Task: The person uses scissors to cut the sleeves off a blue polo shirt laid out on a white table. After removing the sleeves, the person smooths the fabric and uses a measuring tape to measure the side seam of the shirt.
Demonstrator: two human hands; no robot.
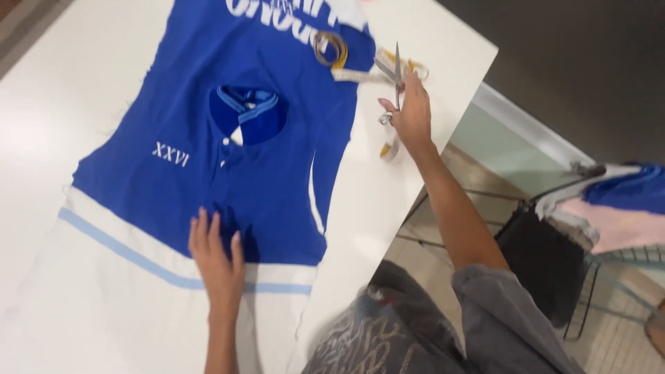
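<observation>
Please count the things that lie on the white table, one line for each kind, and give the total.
Blue and white shirt: 1
Scissors, under the right hand: 1
Measuring tape: 1
Brownish ring: 1
Total: 4
The left hand lies flat on the shirt.

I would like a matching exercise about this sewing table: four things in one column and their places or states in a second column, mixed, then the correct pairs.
Things:
1. left hand
2. right hand
3. scissors
4. measuring tape

Places or states:
A. lies on the white table beyond the shirt's edge
B. rests flat on the blue shirt
C. gripped by the handles, blades pointing away
D. holds the scissors over the table

Pairs: 1-B, 2-D, 3-C, 4-A
</observation>
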